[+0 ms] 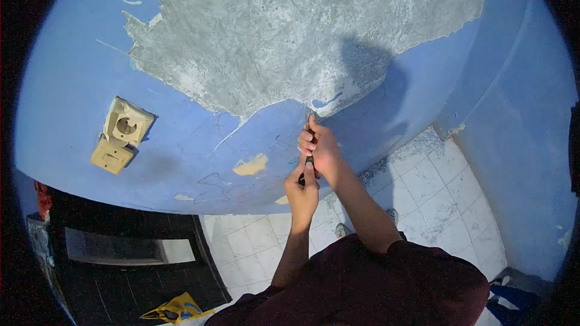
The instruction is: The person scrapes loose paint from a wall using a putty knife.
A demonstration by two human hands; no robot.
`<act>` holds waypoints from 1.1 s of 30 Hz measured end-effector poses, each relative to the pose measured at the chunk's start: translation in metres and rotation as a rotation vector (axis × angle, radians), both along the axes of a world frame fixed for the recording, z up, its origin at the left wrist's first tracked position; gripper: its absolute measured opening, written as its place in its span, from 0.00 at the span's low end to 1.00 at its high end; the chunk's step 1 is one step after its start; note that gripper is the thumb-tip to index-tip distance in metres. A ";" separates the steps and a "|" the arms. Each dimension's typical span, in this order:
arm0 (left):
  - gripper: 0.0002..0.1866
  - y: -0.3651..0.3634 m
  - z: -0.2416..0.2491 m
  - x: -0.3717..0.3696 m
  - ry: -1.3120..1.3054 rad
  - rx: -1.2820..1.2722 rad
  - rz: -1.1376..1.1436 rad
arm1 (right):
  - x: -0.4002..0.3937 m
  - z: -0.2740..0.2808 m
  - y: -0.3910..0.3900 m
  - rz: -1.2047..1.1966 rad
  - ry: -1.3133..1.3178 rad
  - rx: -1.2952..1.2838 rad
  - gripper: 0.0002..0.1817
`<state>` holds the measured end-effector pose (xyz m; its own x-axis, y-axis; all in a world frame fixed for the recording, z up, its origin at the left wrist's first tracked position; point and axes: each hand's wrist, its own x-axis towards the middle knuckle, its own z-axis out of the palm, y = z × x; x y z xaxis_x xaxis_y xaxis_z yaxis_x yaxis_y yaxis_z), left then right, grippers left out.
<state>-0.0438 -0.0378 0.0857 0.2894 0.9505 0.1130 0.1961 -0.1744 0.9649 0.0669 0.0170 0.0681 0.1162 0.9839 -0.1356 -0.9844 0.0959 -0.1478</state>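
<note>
Both of my hands are wrapped round the dark handle of a scraper (310,160). My right hand (325,150) grips it higher up, near the blade, with its thumb pointing up along the tool. Below it, my left hand (302,196) is closed on the lower end of the handle. The scraper's tip meets the blue painted wall (272,136) at the lower edge of a large bare grey patch (272,42). Just above the tip, a ragged bit of white-edged paint (328,104) stands out. My fingers hide much of the handle.
A cream wall socket (128,124) with a loose-looking switch plate (112,156) is on the wall at left. Below are white floor tiles (417,187) with scattered flakes, a black cabinet (121,284) and a yellow bag (175,309). Another blue wall (519,157) rises at right.
</note>
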 end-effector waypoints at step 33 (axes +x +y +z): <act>0.14 0.016 0.025 0.002 0.199 -0.009 0.019 | -0.001 0.005 0.008 -0.010 0.123 0.016 0.21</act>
